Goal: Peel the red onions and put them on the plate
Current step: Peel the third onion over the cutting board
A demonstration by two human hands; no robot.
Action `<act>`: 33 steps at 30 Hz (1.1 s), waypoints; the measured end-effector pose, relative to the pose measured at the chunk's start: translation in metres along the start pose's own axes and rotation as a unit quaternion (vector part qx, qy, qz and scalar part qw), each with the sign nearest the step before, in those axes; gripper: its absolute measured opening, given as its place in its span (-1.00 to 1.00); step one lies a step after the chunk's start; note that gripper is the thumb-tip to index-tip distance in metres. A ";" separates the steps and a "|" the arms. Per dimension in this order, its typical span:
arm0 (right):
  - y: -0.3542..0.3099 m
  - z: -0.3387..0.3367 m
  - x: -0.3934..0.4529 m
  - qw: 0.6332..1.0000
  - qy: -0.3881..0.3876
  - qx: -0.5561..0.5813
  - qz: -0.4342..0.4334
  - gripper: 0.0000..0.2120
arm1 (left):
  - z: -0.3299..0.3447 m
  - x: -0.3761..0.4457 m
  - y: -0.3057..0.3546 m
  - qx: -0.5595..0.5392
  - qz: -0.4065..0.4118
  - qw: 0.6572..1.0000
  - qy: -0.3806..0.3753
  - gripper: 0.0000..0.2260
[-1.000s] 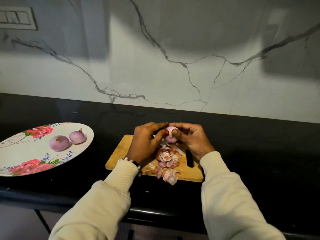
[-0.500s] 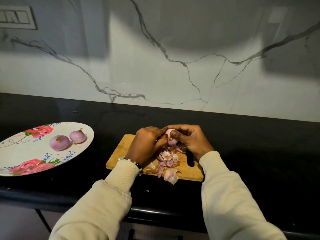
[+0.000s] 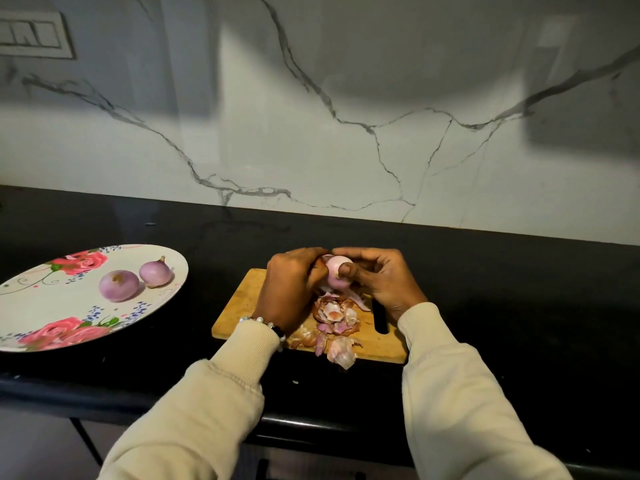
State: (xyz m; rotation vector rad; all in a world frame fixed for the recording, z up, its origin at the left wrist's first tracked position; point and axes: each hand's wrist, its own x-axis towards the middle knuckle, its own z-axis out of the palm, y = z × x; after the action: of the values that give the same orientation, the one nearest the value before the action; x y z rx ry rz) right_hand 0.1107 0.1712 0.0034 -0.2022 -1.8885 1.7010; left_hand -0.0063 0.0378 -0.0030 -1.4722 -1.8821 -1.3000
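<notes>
A pale pink onion (image 3: 335,271) is held just above the wooden cutting board (image 3: 242,303). My left hand (image 3: 292,285) grips its left side and my right hand (image 3: 381,278) grips its right side, thumb pressed on the front. A strip of skin hangs from the onion's underside. Loose onion skins (image 3: 334,323) lie piled on the board below. On the floral plate (image 3: 41,306) at the left rest two peeled onions, one round (image 3: 119,285) and one with a pointed tip (image 3: 156,271).
The black counter (image 3: 519,306) runs along a marble-patterned wall (image 3: 346,116). The board's handle slot (image 3: 380,320) sits by my right wrist. A switch panel (image 3: 34,34) is on the wall at the upper left. The counter's front edge (image 3: 311,424) crosses under my forearms.
Both hands kept working on the onion over the board. My left-hand fingers shifted over its top and the onion turned slightly. More bare pink surface faces the camera.
</notes>
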 end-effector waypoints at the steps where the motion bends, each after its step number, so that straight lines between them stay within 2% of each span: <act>1: -0.001 0.000 0.000 1.000 -0.003 -0.001 0.000 -0.73 | 0.000 0.000 0.000 -0.005 -0.014 1.000 0.007 -0.82; 11: 0.000 0.000 0.000 1.000 0.002 0.011 -0.001 -0.72 | -0.001 0.001 0.000 -0.046 -0.057 0.997 0.033 -0.78; 16: -0.003 0.001 -0.001 1.000 0.013 0.025 0.001 -0.75 | -0.001 0.001 -0.003 -0.029 0.003 1.000 0.011 -0.76; 23: -0.003 -0.001 -0.001 1.000 0.021 -0.005 -0.008 -0.73 | 0.000 0.002 -0.005 -0.036 0.020 0.999 0.002 -0.83; 33: -0.001 -0.002 0.000 0.999 0.008 -0.044 -0.018 -0.73 | 0.000 0.003 -0.002 -0.042 -0.038 0.998 0.019 -0.88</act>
State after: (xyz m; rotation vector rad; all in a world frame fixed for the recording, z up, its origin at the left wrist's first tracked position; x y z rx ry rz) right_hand 0.1120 0.1729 0.0047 -0.2155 -1.9448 1.5903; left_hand -0.0095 0.0396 -0.0014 -1.4178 -1.8983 -1.4474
